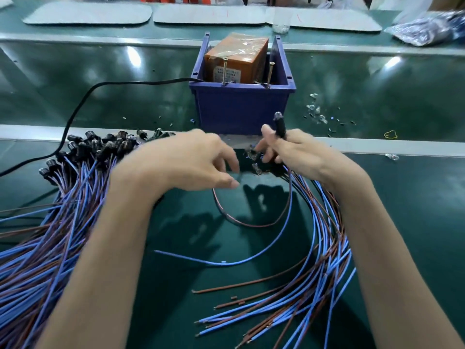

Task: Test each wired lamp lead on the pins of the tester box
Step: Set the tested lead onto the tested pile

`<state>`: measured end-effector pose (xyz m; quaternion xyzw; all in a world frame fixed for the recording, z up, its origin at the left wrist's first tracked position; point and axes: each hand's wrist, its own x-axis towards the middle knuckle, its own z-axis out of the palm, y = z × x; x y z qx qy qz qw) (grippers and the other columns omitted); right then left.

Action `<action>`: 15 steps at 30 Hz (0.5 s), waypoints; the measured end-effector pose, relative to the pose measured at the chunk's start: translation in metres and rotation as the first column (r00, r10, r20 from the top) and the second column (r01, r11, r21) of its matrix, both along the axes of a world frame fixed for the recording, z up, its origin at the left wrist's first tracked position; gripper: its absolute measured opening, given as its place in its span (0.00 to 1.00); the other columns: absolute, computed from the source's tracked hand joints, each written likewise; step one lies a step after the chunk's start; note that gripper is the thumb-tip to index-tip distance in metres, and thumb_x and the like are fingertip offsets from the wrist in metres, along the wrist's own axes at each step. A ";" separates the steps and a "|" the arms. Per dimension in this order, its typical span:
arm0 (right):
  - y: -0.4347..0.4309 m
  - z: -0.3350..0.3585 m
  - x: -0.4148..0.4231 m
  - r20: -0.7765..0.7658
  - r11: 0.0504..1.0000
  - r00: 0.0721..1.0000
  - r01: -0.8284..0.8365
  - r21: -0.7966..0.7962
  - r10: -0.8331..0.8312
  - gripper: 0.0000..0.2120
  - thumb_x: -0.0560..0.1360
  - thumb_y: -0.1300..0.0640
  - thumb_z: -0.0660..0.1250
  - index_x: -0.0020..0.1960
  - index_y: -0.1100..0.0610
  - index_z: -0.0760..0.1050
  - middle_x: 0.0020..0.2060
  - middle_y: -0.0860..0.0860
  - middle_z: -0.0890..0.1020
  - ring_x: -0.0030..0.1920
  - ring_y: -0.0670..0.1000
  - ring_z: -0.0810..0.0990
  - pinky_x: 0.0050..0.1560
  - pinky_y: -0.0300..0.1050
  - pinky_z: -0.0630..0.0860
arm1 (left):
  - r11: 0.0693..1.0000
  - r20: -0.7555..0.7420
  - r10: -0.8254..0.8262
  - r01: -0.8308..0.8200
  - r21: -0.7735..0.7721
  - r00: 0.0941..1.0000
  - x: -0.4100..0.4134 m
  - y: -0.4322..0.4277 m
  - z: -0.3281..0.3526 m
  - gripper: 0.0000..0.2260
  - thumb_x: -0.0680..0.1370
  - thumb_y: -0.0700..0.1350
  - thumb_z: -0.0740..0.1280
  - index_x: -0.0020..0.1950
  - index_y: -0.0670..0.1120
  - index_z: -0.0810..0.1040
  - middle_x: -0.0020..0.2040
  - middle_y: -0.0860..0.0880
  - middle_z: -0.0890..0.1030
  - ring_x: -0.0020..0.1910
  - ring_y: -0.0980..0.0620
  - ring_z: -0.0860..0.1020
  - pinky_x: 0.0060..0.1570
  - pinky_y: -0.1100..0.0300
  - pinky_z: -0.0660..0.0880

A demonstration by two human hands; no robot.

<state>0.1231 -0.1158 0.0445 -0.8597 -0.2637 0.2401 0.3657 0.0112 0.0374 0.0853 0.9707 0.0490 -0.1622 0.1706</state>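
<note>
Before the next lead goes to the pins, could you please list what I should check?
1. Right hand grips one lamp: ok.
2. Left hand holds that lead's wire ends: not ok; the blue wire end lies loose on the table.
3. Both pins by the tester box stand free of wires: ok.
4. Black cable reaches the blue bin: ok.
5. Power on at the tester box: cannot tell.

Glossy green bench (392, 202) with grey mats (88, 12) behind
</note>
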 end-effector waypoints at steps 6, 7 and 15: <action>-0.008 -0.002 0.012 0.100 0.972 0.973 0.197 0.126 -0.210 0.28 0.78 0.35 0.52 0.37 0.51 0.81 0.29 0.45 0.77 0.30 0.40 0.73 0.36 0.32 0.68 | 0.980 -0.203 -0.168 0.185 0.070 0.965 0.013 -0.042 -0.033 0.10 0.74 0.58 0.69 0.50 0.55 0.82 0.36 0.57 0.74 0.40 0.51 0.74 0.41 0.61 0.71; -0.009 -0.002 0.014 0.073 0.963 0.970 0.218 0.159 -0.232 0.27 0.79 0.36 0.53 0.37 0.52 0.80 0.28 0.45 0.77 0.29 0.42 0.73 0.37 0.36 0.69 | 0.977 -0.203 -0.177 0.197 0.081 0.963 0.014 -0.047 -0.036 0.10 0.74 0.57 0.69 0.50 0.54 0.82 0.35 0.56 0.73 0.40 0.51 0.74 0.39 0.62 0.69; -0.019 -0.003 0.022 -0.120 0.897 0.953 0.301 0.323 -0.277 0.13 0.76 0.56 0.69 0.33 0.56 0.77 0.32 0.49 0.80 0.31 0.43 0.81 0.45 0.40 0.82 | 0.968 -0.192 -0.218 0.238 0.085 0.957 0.013 -0.055 -0.034 0.11 0.75 0.55 0.67 0.45 0.48 0.82 0.31 0.53 0.74 0.31 0.55 0.72 0.28 0.66 0.65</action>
